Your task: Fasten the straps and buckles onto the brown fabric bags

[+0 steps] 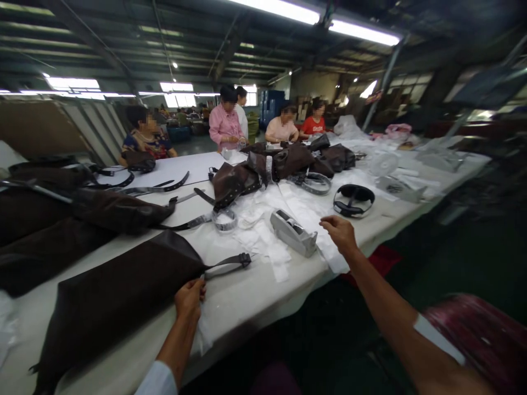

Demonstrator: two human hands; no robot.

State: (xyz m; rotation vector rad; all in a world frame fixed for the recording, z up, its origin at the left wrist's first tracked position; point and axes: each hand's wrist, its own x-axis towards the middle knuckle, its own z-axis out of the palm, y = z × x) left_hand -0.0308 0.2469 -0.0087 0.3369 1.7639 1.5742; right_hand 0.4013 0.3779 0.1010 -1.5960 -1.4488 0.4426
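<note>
My left hand [190, 299] is closed at the front corner of a dark brown bag [123, 291], beside its strap [228, 264]; thin clear plastic hangs below the fingers. My right hand [340, 233] is raised over the table's front edge, to the right of a grey tape dispenser [293, 233]. Its fingertips are pinched together, and whatever they hold is too small to make out. White sheets [257, 227] lie loosely behind and left of the dispenser.
More dark bags [102, 211] lie at the left, others [242, 178] at the table's middle. A black headband-like object [353, 200] stands beyond my right hand. Several people work across the white table [247, 296]. A red covered shape [473, 329] is at the lower right.
</note>
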